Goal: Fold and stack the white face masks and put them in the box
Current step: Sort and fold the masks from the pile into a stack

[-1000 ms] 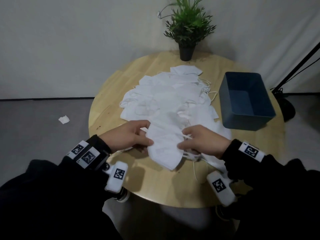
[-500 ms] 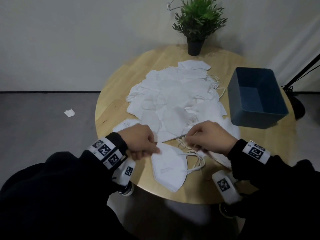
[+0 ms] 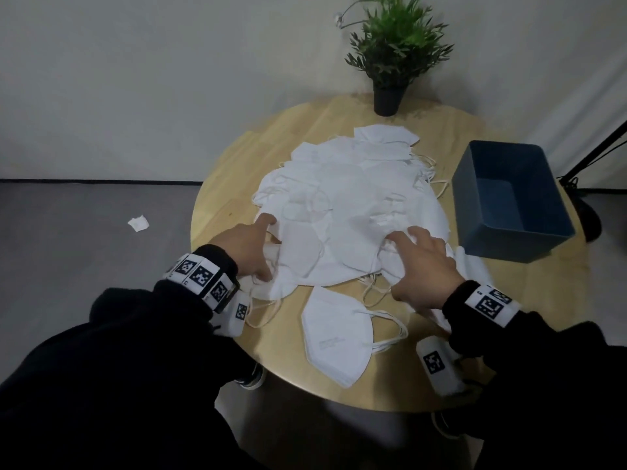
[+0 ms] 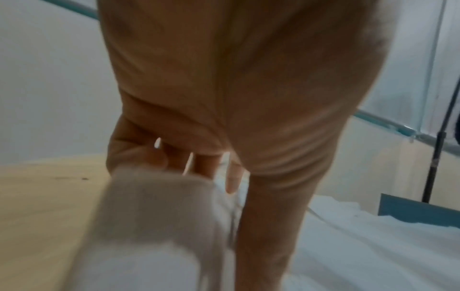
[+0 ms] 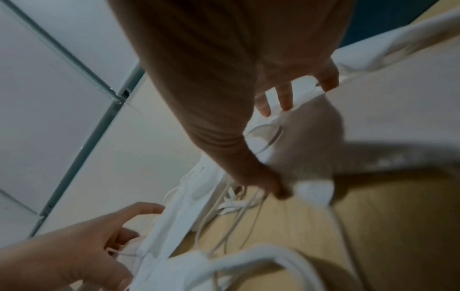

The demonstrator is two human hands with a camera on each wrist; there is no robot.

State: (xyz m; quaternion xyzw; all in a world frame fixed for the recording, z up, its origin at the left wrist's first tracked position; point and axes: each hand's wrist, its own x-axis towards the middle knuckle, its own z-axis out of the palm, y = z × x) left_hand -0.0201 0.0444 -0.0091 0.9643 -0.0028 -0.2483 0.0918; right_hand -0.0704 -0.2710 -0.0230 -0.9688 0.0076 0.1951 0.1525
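Observation:
A loose pile of white face masks (image 3: 353, 198) covers the middle of the round wooden table (image 3: 224, 212). One folded mask (image 3: 334, 337) lies alone by the near edge, its ear loops trailing right. My left hand (image 3: 266, 245) grips a mask at the pile's near left edge, fingers over it and thumb beneath, as the left wrist view shows (image 4: 219, 196). My right hand (image 3: 403, 262) is on the near right edge, where spread fingers and thumb hold a raised mask (image 5: 311, 141). The blue box (image 3: 509, 201) stands empty at the right.
A potted plant (image 3: 390, 62) stands at the table's far edge behind the pile. A scrap of white paper (image 3: 138, 223) lies on the grey floor at left. A black stand leg (image 3: 597, 154) slants beside the box. Bare wood shows around the folded mask.
Both hands have left the folded mask, which now lies near the front edge, and moved forward and apart to the sides of the pile, taking hold of masks there.

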